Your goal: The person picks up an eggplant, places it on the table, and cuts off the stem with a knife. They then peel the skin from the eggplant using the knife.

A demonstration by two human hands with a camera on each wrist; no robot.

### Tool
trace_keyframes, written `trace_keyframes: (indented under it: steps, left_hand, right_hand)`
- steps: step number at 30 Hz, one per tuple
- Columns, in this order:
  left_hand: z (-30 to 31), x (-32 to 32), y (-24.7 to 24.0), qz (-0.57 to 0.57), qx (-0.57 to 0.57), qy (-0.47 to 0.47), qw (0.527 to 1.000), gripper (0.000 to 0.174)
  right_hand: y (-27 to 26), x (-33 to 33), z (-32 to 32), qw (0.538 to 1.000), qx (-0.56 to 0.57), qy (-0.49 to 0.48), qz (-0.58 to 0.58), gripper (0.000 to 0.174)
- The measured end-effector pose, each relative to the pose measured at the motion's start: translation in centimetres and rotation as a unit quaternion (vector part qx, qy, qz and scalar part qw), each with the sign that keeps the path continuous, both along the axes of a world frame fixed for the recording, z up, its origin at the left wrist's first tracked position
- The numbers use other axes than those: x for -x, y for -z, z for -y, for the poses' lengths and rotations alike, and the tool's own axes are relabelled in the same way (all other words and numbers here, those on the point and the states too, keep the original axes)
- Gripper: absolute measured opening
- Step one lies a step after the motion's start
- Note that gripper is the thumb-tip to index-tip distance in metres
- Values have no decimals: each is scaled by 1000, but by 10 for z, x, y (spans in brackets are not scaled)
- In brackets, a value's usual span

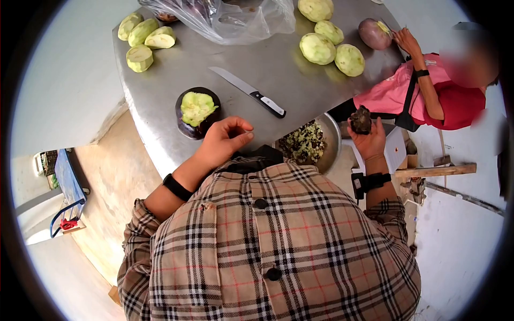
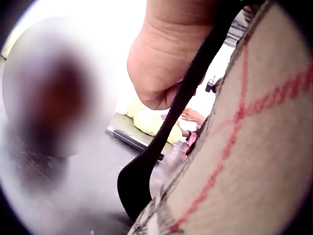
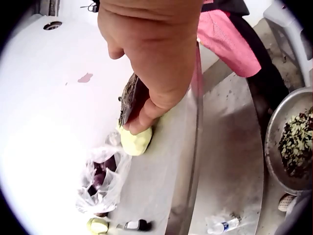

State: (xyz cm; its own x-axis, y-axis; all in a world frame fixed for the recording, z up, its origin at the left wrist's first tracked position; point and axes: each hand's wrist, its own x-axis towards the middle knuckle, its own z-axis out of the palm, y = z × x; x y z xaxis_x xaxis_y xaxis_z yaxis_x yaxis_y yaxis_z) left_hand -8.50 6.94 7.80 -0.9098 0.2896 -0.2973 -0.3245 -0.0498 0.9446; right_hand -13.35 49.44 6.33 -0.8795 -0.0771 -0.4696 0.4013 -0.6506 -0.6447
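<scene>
A dark eggplant (image 1: pixel 198 113) with a pale green cut top stands near the table's front left edge. Just right of it is my left hand (image 1: pixel 219 143), fingers loosely bent and holding nothing; the left wrist view shows only part of this hand (image 2: pixel 166 63). Out past the table's edge, my right hand (image 1: pixel 369 140) holds a dark brown cut piece (image 1: pixel 361 120), with the palm turned up. The right wrist view shows that piece (image 3: pixel 129 100) in the fingers of the right hand (image 3: pixel 156 58). A knife (image 1: pixel 249 92) with a black and white handle lies on the table.
Peeled eggplants (image 1: pixel 318 49) lie at the back right and peeled pieces (image 1: pixel 140 58) at the left. A clear plastic bag (image 1: pixel 241 24) is at the back. Below the table edge is a metal bowl (image 1: pixel 333 142) of peelings. Another person in pink (image 1: pixel 385 96) touches a purple eggplant (image 1: pixel 375 34).
</scene>
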Motion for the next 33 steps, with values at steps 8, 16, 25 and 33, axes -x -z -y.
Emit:
trace_keyframes:
  steps: [8,16,25,33]
  left_hand:
    - [14,-15,1,6,-19,-26,999,19]
    - [45,-54,11,-64,-58,-233,969,19]
    - [56,-59,13,-116,0,-417,902,19]
    - [75,-78,32,-157,171,-396,889,30]
  right_hand:
    - [125,-38,-205,501,-860,-66,72,45]
    - [181,-64,-171,652,-752,-78,49,27]
    - [33,28,118,717,-605,-225,-263,30]
    - [37,44,224,601,-615,-327,-393,34]
